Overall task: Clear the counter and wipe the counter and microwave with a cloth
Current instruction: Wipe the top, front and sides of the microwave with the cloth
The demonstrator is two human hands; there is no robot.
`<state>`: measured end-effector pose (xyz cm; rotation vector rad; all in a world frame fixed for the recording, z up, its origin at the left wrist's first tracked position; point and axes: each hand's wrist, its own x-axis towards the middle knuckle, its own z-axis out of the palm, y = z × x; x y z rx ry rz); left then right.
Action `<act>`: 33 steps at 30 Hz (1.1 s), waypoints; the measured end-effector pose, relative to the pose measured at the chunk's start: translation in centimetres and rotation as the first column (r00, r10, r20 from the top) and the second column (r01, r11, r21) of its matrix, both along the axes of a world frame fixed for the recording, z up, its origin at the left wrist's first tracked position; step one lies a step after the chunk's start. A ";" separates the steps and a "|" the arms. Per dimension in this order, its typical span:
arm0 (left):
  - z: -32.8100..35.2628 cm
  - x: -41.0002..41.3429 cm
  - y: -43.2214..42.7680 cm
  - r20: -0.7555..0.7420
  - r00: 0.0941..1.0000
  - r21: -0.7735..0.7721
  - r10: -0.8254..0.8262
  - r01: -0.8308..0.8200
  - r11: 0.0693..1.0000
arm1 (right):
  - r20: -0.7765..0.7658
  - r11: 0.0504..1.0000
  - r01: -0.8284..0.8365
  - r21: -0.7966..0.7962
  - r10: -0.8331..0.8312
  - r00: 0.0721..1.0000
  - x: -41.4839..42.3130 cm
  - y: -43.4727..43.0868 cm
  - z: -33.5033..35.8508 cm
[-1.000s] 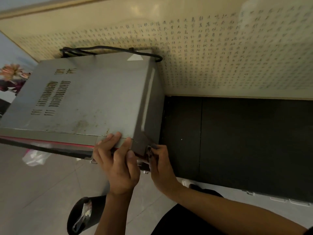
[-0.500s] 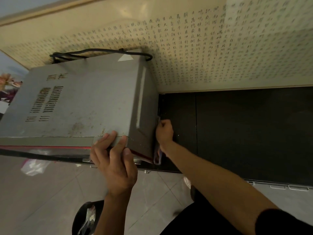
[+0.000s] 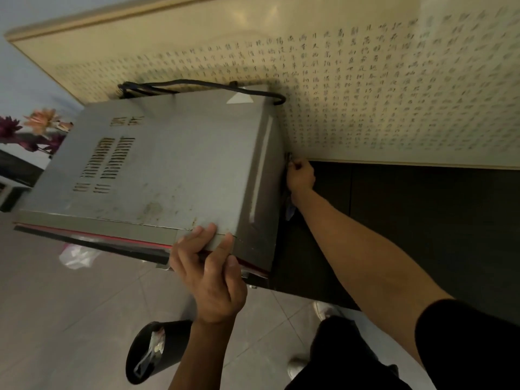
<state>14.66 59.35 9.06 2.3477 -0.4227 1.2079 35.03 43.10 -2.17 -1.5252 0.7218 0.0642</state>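
Grey metal microwave point(image 3: 168, 170) at left centre of frame on the dark counter point(image 3: 422, 235), my left hand point(image 3: 213, 280) clamped over its near right corner, my right hand point(image 3: 301, 175) curled at its right side, pinching a pale cloth point(image 3: 289, 212) trailing under the wrist.

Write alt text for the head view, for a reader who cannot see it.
A person's left hand grips the front right corner of a grey microwave on a dark counter, while the right hand holds a pale cloth against its right side, near the rear. A black bin stands on the floor.
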 end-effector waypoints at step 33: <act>0.3 -1.0 0.4 -0.066 0.998 -0.030 -0.023 0.021 0.999 | -0.272 0.364 -0.592 -0.719 0.637 0.721 -15.3 -3.1 -0.8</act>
